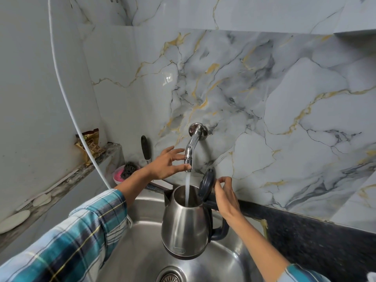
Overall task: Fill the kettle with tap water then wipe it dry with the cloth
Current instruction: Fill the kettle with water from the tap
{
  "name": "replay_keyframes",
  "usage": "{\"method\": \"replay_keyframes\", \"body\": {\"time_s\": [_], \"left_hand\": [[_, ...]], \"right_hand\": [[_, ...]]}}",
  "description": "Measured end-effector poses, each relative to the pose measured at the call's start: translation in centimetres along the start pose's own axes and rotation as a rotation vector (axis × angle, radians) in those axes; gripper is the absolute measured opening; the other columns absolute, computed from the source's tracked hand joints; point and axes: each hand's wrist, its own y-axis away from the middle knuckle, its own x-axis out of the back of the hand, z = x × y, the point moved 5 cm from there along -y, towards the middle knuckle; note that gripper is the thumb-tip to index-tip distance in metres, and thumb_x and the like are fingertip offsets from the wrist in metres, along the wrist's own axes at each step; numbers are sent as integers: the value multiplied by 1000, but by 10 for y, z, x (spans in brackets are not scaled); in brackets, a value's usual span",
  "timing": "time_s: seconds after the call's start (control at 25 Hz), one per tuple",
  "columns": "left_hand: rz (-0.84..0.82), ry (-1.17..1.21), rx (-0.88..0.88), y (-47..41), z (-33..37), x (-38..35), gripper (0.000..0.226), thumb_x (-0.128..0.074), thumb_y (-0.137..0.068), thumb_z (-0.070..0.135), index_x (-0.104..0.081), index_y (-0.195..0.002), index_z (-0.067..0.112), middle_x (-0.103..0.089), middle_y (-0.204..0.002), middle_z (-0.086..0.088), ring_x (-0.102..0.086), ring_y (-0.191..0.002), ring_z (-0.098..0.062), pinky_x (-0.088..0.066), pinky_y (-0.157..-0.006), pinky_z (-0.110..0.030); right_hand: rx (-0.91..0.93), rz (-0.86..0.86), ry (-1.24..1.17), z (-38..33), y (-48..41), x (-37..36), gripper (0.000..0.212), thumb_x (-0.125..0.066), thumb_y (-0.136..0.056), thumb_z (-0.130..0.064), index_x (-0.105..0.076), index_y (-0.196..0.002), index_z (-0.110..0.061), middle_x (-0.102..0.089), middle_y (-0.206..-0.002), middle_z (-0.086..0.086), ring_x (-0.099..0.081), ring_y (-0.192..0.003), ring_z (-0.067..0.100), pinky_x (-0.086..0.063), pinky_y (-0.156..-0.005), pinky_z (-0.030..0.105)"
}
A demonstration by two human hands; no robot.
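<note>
At the centre of the frame, my left hand (166, 162) had its fingers spread on the nozzle of the one tap (192, 146). My right hand (225, 195) gripped the handle of the one kettle (184, 222), lid (206, 185) open, over the sink (142, 237), with a single water stream (187, 189) pouring in.
</note>
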Motion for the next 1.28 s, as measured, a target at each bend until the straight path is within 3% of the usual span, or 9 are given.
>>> {"method": "replay_keyframes", "body": {"time_s": [0.16, 0.36, 0.56, 0.64, 0.84, 1.04, 1.12, 1.2, 1.28], "left_hand": [[-8, 188, 61, 1, 3, -1, 33, -65, -87, 46, -72, -115, 31, -34, -159, -5, -24, -148, -24, -16, -122, -52], [-169, 502, 182, 4, -1, -8, 38, -60, -91, 40, -66, -126, 28, -18, -165, 4, -11, -152, -15, -6, -124, -50], [-231, 731, 234, 3, -6, -18, 44, -61, -83, 41, -62, -127, 32, -32, -160, 9, -22, -149, -17, -8, -120, -48], [-223, 744, 225, 0, -8, -19, 42, -63, -81, 43, -67, -121, 31, -28, -161, 11, -23, -148, -17, -8, -119, -49], [-100, 668, 187, -5, -9, -12, 48, -72, -73, 46, -75, -111, 16, -26, -159, 6, -20, -147, -14, -9, -119, -43], [22, 649, 257, -4, -6, -11, 26, -80, -63, 43, -74, -76, 21, -41, -150, 6, -35, -140, -18, -20, -118, -42], [128, 649, 298, -3, -6, -11, 30, -85, -62, 41, -70, -74, 17, -48, -141, 5, -43, -135, -18, -27, -109, -34], [277, 576, 342, 1, -4, -10, 50, -85, -53, 55, -68, -76, 13, -61, -124, 6, -54, -124, -16, -34, -103, -33], [441, 314, 401, 7, 6, -11, 65, -74, -44, 79, -69, -70, 21, -72, -98, 11, -61, -106, -11, -36, -97, -40]], "right_hand": [[-10, 3, -15, 5, 1, 1, 59, -32, -73, -71, -36, -108, -24, -61, -91, 2, -56, -81, 15, -47, -68, 38], [3, 9, -10, 10, 2, 4, 58, -33, -75, -71, -38, -107, -24, -62, -86, 1, -58, -78, 15, -42, -60, 32], [26, -4, -36, 14, -1, 6, 41, -38, -92, -56, -38, -110, -20, -61, -84, 1, -58, -79, 16, -46, -63, 34], [17, 0, -42, 14, -3, 5, 44, -38, -88, -58, -38, -109, -20, -62, -84, 3, -58, -79, 18, -45, -63, 34], [-14, 14, -21, 16, -6, -1, 50, -34, -78, -64, -38, -107, -23, -62, -85, 4, -58, -77, 17, -44, -62, 34], [-22, 39, -19, 17, -11, -7, 53, -33, -77, -67, -37, -106, -22, -58, -81, 3, -58, -74, 19, -44, -61, 35], [-17, 48, -31, 16, -13, -9, 53, -34, -77, -65, -37, -106, -21, -58, -79, 4, -58, -73, 20, -45, -60, 35], [-24, 64, -57, 17, -15, -11, 52, -36, -76, -64, -38, -104, -20, -57, -78, 3, -58, -73, 20, -46, -61, 36], [-48, 83, -95, 18, -15, -14, 52, -39, -75, -64, -39, -103, -20, -58, -83, 3, -57, -76, 19, -46, -62, 37]]}}
